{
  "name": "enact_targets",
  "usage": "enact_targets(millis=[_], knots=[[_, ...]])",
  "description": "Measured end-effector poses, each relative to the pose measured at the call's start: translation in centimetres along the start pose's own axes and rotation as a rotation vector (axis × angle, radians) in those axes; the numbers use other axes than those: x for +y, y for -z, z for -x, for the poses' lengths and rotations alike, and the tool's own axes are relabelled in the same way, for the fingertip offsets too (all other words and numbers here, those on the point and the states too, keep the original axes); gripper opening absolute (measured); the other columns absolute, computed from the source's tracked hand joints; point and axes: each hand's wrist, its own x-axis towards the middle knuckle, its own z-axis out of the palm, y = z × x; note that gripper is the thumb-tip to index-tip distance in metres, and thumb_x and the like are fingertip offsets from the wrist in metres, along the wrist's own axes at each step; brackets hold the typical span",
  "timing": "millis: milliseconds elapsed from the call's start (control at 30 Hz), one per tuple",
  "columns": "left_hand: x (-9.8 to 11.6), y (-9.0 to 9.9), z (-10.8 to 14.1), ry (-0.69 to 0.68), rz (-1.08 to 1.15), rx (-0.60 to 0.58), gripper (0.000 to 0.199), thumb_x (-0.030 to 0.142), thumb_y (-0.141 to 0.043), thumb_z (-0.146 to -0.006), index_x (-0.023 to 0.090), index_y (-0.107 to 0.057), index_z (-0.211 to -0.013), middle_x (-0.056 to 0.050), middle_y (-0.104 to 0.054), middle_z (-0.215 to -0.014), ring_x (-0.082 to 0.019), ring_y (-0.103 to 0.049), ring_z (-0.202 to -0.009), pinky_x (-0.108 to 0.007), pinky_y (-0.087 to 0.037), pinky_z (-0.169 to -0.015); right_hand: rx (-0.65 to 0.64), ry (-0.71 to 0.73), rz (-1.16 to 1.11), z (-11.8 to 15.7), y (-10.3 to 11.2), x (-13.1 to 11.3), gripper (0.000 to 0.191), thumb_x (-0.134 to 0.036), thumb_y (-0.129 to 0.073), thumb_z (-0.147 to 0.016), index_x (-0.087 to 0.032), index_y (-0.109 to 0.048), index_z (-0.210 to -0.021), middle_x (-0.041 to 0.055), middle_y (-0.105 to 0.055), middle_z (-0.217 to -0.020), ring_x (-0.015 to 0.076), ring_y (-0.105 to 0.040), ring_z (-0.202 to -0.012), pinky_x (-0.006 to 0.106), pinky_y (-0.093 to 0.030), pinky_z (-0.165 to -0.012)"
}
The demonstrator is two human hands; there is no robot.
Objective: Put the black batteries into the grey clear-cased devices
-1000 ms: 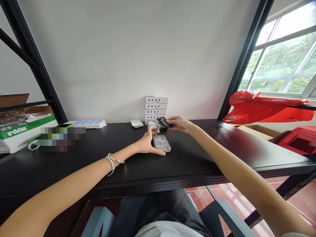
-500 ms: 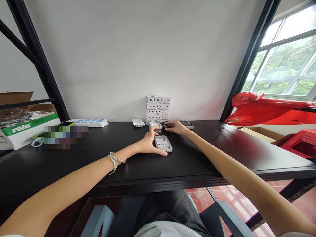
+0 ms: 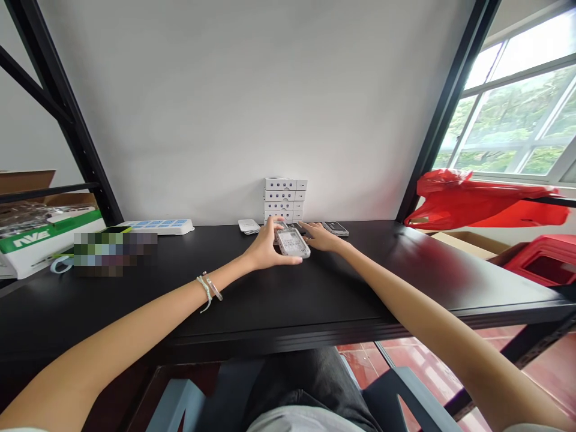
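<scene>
My left hand (image 3: 269,247) has its thumb and fingers around the ends of a grey, labelled hard-drive-like case (image 3: 293,242), gripping it near the table's middle. Just right of that case, my right hand (image 3: 320,236) reaches toward the back; what its fingertips touch is partly hidden. A dark flat device (image 3: 335,228) lies beyond my right hand. Behind the hands stands a stack of white boxes (image 3: 285,197) against the wall. Flat white pieces (image 3: 248,226) lie to the left of the stack.
On the black table (image 3: 216,300), a white power strip (image 3: 162,227) lies at the back left. A green and white box (image 3: 54,231) stands far left. Red plastic (image 3: 477,201) hangs at the right, above a red container (image 3: 544,258).
My left hand has moved slightly up and away from me, and the grey case has shifted back with it. My right hand has moved slightly left and down.
</scene>
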Motion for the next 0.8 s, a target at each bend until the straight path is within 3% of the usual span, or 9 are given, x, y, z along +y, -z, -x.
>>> enact_targets(millis=[200, 367, 600, 733, 800], knots=[[-2.7, 0.6, -4.2, 0.142, -0.052, 0.118, 0.091, 0.053, -0.081, -0.053, 0.023, -0.028, -0.121, -0.015, -0.043, -0.128, -0.030, -0.040, -0.124, -0.046, -0.037, -0.099, -0.059, -0.006, -0.004, 1.0, 1.1, 1.8, 0.060, -0.039, -0.047, -0.090, -0.013, -0.035, -0.142, 0.0178, -0.043, -0.141, 0.0339, -0.030, -0.133, 0.045, -0.031, -0.104], [-4.4, 0.5, -5.0, 0.284, 0.032, 0.061, 0.093, 0.055, -0.078, -0.056, 0.020, -0.028, -0.127, -0.019, -0.042, -0.133, -0.031, -0.039, -0.127, -0.047, -0.034, -0.101, -0.018, -0.043, 0.045, 1.1, 1.9, 2.7, 0.054, -0.039, -0.050, -0.089, -0.016, -0.043, -0.137, 0.0152, -0.049, -0.134, 0.0317, -0.036, -0.129, 0.042, -0.035, -0.100], [-4.4, 0.5, -5.4, 0.275, 0.032, -0.003, 0.090, 0.049, -0.075, -0.062, 0.021, -0.028, -0.133, -0.017, -0.039, -0.139, -0.031, -0.039, -0.128, -0.044, -0.034, -0.103, 0.119, -0.248, 0.158, 1.1, 3.0, 4.2, 0.057, -0.045, -0.048, -0.089, -0.013, -0.043, -0.135, 0.0209, -0.046, -0.133, 0.0376, -0.038, -0.124, 0.046, -0.031, -0.100], [-3.7, 0.2, -4.4, 0.302, -0.024, 0.051, 0.082, 0.051, -0.073, -0.065, 0.022, -0.031, -0.130, -0.016, -0.035, -0.141, -0.032, -0.031, -0.133, -0.045, -0.030, -0.106, -0.036, -0.534, 0.089, 1.7, 3.4, 4.8, 0.077, -0.067, -0.045, -0.081, -0.021, -0.034, -0.141, 0.0201, -0.041, -0.138, 0.0417, -0.039, -0.124, 0.051, -0.038, -0.092], [-3.0, 0.1, -3.0, 0.268, -0.093, 0.090, 0.076, 0.051, -0.070, -0.069, 0.023, -0.031, -0.128, -0.015, -0.035, -0.139, -0.031, -0.029, -0.134, -0.046, -0.030, -0.106, -0.138, -0.583, 0.049, 1.8, 3.3, 5.1, 0.078, -0.067, -0.049, -0.078, -0.023, -0.036, -0.140, 0.0189, -0.044, -0.137, 0.0402, -0.045, -0.120, 0.049, -0.042, -0.088]])
